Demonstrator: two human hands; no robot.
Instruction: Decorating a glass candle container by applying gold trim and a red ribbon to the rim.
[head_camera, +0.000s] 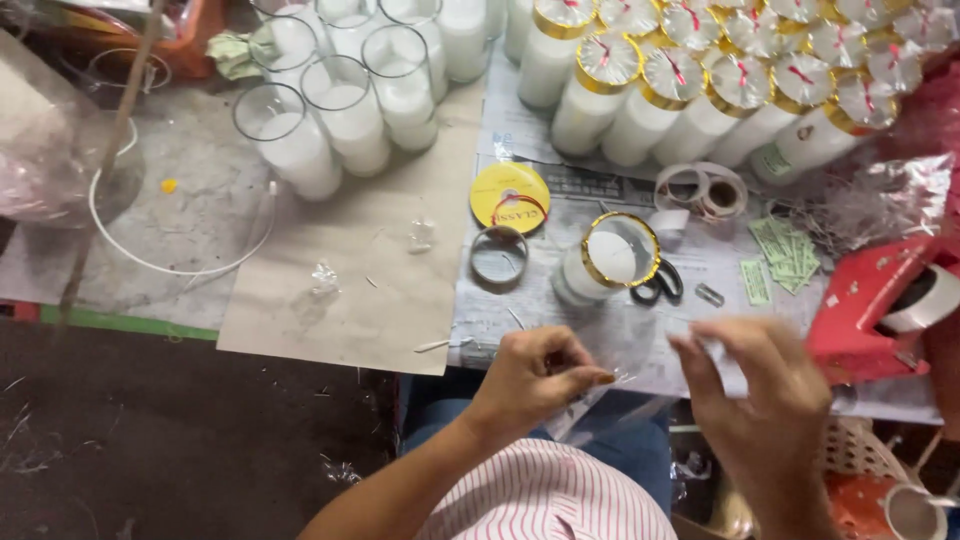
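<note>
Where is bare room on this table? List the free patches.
Free: the brown sheet between the plain candle jars and left hand, but for scraps. Crowded: around the gold-rimmed candle, with scissors, tape rolls, labels and wrapped candles.

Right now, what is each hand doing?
Left hand: pinched shut on clear plastic sheet.
Right hand: blurred, closed on the same sheet's edge.

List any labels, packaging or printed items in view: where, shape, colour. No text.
Yellow disc: round, red print, table centre.
Green slips: small rectangular labels, piled right of the gold-rimmed candle glass.
Jar label: pale green, on a tipped wrapped candle, upper right.
Clear film: transparent sheet, held between left hand and right hand.
</note>
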